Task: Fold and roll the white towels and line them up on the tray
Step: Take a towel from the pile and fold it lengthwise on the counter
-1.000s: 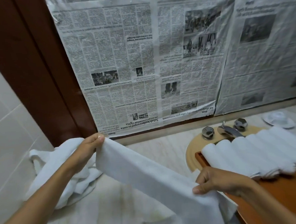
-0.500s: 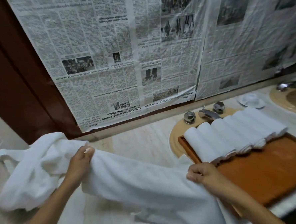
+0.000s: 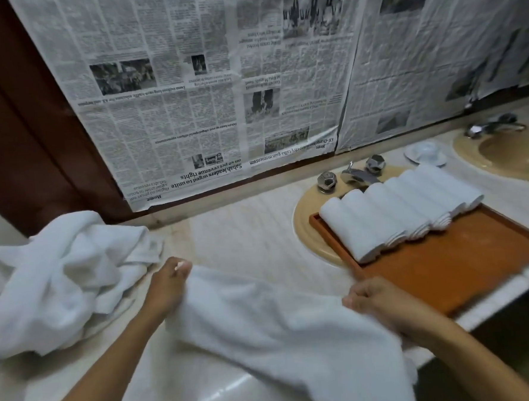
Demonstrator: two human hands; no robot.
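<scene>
white towel [image 3: 280, 332], limp, stretched between hands [image 3: 166, 288]

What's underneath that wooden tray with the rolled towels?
The wooden tray lies across a beige sink; only the sink's rim shows at the tray's left. Its bowl and drain are hidden beneath the tray and rolled towels.

I can read some of the newspaper [image 3: 190, 118] hanging upside down on the far wall. Its large headline [image 3: 207, 175] near the bottom left says "Sabah leaders urged to unite on 40 pct revenue rights", with the section tag [image 3: 154, 198] "Home" just below. To the right, a second headline [image 3: 291, 153] seems to read "KK-Guangzhou inter-city talks gain momentum". The smaller print is too fine for me to read.
</scene>
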